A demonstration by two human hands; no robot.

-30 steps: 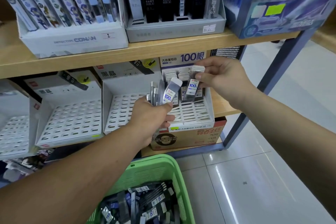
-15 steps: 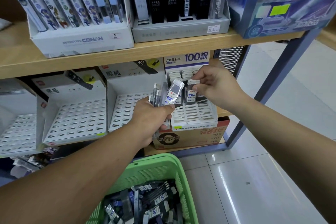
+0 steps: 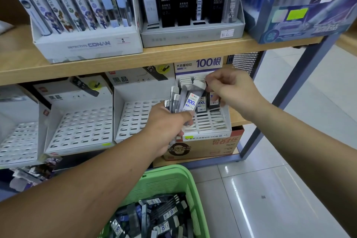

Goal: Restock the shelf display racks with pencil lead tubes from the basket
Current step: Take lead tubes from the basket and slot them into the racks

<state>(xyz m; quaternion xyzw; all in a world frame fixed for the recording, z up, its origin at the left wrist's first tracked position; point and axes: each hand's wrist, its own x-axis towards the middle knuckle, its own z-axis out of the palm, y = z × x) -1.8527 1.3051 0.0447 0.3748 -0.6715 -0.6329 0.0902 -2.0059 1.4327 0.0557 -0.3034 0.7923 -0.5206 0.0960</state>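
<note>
My left hand point(image 3: 168, 125) grips a fanned bunch of pencil lead tubes point(image 3: 186, 98) in front of the lower shelf. My right hand point(image 3: 231, 87) pinches the white cap of the foremost tube in that bunch, marked "100". Behind them stands the white slotted display rack point(image 3: 208, 123) headed "100根", with two dark tubes point(image 3: 213, 100) upright in its slots and white-capped tubes in the back rows. At the bottom, a green basket point(image 3: 166, 181) holds a heap of several more tubes point(image 3: 154, 216).
Two empty white slotted racks point(image 3: 81, 127) point(image 3: 135, 118) stand left of the filled one, and a third is at the far left edge. The upper wooden shelf point(image 3: 154, 56) carries boxed pens. An orange carton point(image 3: 204, 147) sits under the rack. A blue-grey shelf post point(image 3: 270, 102) and tiled floor lie to the right.
My right hand has let go of the tube now standing in the rack and moved left to the top of the bunch held by my left hand.
</note>
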